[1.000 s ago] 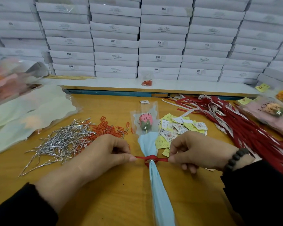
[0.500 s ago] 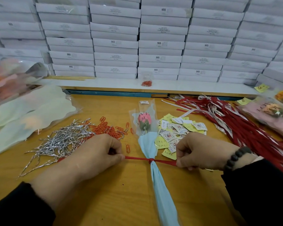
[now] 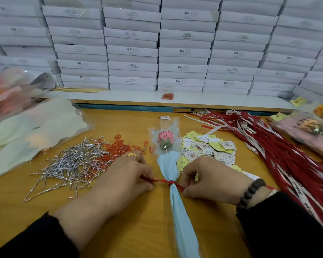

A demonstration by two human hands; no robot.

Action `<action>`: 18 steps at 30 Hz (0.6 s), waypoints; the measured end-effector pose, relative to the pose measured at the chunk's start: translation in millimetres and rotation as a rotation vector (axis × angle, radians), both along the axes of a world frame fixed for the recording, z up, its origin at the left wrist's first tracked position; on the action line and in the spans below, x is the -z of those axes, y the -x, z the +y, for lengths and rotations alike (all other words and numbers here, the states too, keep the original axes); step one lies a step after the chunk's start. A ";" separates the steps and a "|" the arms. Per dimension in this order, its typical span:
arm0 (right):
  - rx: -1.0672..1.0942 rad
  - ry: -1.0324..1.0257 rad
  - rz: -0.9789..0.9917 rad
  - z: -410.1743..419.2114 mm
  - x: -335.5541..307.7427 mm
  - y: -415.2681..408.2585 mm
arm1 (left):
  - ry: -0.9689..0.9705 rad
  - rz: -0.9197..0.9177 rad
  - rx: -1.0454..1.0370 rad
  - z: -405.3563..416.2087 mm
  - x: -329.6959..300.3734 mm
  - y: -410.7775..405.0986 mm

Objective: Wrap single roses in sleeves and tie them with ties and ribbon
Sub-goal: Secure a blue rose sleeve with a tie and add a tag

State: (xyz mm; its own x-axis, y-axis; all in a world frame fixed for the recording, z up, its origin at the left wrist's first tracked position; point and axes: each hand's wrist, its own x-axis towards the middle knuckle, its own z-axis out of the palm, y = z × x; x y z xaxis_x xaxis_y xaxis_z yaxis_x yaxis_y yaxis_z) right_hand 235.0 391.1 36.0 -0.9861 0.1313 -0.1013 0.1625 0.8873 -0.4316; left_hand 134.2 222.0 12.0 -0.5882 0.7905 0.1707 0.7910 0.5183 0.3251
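The left hand (image 3: 123, 175) pinches one end of the thin red ribbon (image 3: 161, 181). The ribbon goes around the light blue paper sleeve (image 3: 179, 211), which lies on the yellow wooden table (image 3: 138, 229) with the pink rose (image 3: 165, 139) inside. The right hand (image 3: 212, 183) pinches the other end, likely to pull the knot tight.

Wood table (image 3: 134, 229) smooth; silver ties (image 3: 71, 164) metallic; sleeve (image 3: 183, 220) matt.

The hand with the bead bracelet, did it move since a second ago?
Yes. The right hand slid a little toward the person along the wooden table, baring more of the pile of yellow tags, and still pinches the red ribbon.
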 end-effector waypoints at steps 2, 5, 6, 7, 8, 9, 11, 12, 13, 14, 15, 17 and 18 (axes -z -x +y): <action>0.006 -0.005 0.000 -0.6 1.2 0.9 | -0.019 0.030 -0.001 0.3 -1.5 -0.1; 0.058 0.046 0.017 -0.5 2.2 2.3 | -0.103 -0.169 -0.010 -5.9 -4.5 5.2; 0.077 0.069 0.034 -0.6 2.9 3.0 | -0.167 -0.308 -0.008 -8.4 -5.7 5.8; 0.091 0.097 0.046 -1.2 3.7 3.5 | -0.242 -0.445 -0.004 -10.0 -6.7 5.1; 0.099 0.136 0.051 -2.2 4.4 4.1 | -0.326 -0.564 -0.001 -10.2 -7.4 4.6; 0.103 0.185 0.047 -3.6 5.0 4.4 | -0.417 -0.677 -0.001 -9.5 -7.3 4.0; 0.107 0.277 0.026 -7.5 6.0 4.1 | -0.601 -0.932 0.023 -6.8 -6.9 2.5; 0.110 0.295 0.022 -9.3 6.5 4.3 | -0.669 -1.056 0.053 -5.3 -7.7 2.1; 0.115 0.291 0.030 -10.4 7.1 4.9 | -0.699 -1.141 0.088 -4.1 -8.2 2.5; 0.119 0.274 0.055 -10.8 7.9 5.7 | -0.698 -1.188 0.125 -3.1 -8.2 2.0; 0.125 0.259 0.090 -10.6 8.8 6.9 | -0.689 -1.214 0.159 -2.3 -7.8 0.6; 0.151 0.278 0.150 -9.7 10.3 8.7 | -0.687 -1.217 0.181 -1.3 -6.8 -3.2; 0.165 0.305 0.165 -9.3 10.7 9.3 | -0.682 -1.190 0.158 -1.2 -7.8 -4.5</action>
